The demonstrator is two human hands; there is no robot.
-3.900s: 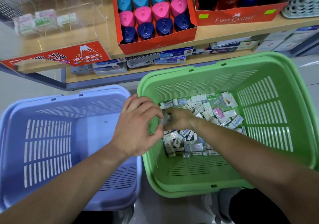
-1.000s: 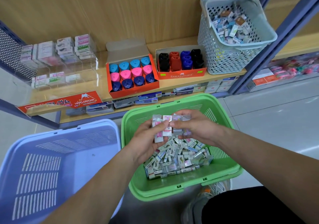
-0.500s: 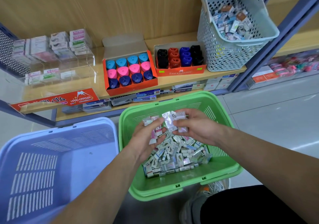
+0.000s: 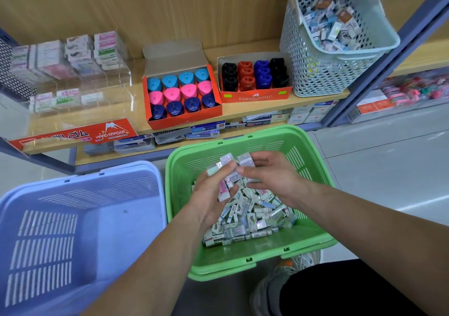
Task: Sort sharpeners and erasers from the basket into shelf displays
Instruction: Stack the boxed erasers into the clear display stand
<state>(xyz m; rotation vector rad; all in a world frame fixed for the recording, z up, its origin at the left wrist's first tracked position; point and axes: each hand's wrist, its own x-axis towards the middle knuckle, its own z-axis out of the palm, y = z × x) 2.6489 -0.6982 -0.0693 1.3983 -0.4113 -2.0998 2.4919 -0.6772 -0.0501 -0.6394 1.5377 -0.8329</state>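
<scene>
The left hand (image 4: 209, 199) has its grip clamped on a small stack of wrapped erasers (image 4: 224, 189) above the green basket (image 4: 243, 264); the right hand (image 4: 272, 177) pinches another at the stack's top. A large pile (image 4: 250, 221) lies in the basket (nothing sorted from this handful yet), so the clear shelf display (image 4: 121, 82) awaits most stock, I judge.

Shelf (image 4: 255, 110), 2 sharpener boxes (image 4: 184, 121), grey basket (image 4: 315, 72)

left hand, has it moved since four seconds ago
Yes: the left hand has lifted from the eraser pile in the green plastic basket and now holds a bunch of wrapped erasers above it, nearer the basket's far wall.
</scene>
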